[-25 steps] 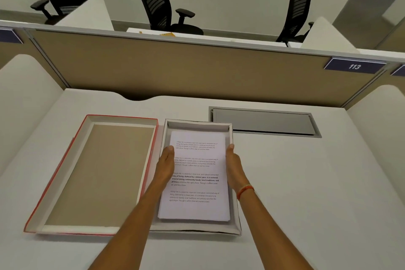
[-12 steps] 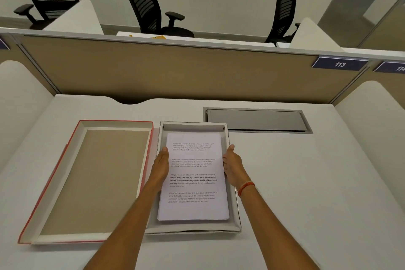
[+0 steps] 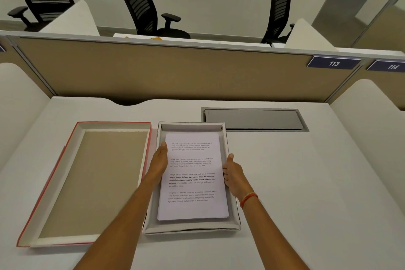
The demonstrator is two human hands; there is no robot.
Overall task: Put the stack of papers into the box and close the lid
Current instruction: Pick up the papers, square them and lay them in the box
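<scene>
A stack of printed white papers (image 3: 192, 206) lies inside the shallow grey-white box (image 3: 234, 223) at the middle of the desk. My left hand (image 3: 159, 161) presses flat against the stack's left edge, inside the box wall. My right hand (image 3: 232, 173) curls around the stack's right edge, an orange band on its wrist. The box lid (image 3: 94, 182), red outside and brown inside, lies upside down on the desk just left of the box, touching or nearly touching it.
A grey metal cable hatch (image 3: 254, 119) is set into the white desk (image 3: 306, 182) behind and right of the box. A tan partition (image 3: 175, 72) closes the back, white side screens flank the desk. Black office chairs (image 3: 142, 6) stand beyond.
The stack has settled lower and further back into the box with both hands still on its sides. The view has tilted and shifted a little.
</scene>
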